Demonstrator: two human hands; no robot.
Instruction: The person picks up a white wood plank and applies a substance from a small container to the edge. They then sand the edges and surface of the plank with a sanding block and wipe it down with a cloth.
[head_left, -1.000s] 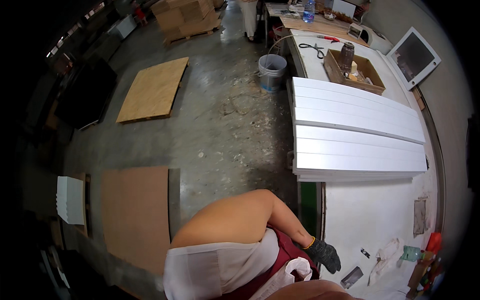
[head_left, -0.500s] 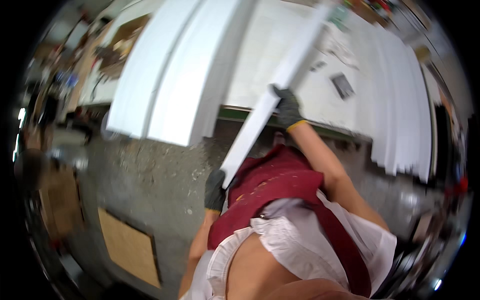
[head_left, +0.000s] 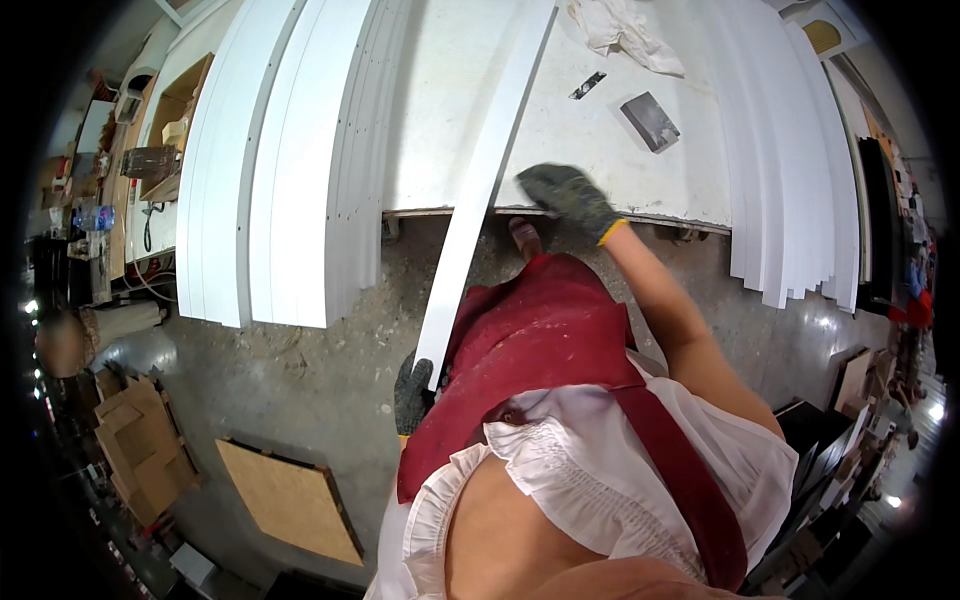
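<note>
Head view looks down on a person in a red apron (head_left: 545, 340) at a white worktop (head_left: 600, 150). A long white strip (head_left: 480, 190) runs from the worktop out past its near edge and down over the concrete floor (head_left: 290, 390). At the strip's lower end, the gloved left hand (head_left: 412, 395) grips it, fingers wrapped around. Up at the worktop's edge, just right of the strip, the gloved right hand (head_left: 565, 197) is blurred; its fingers look spread, holding nothing. White panels (head_left: 270, 170) are stacked at the left, more panels (head_left: 800, 170) at the right.
</note>
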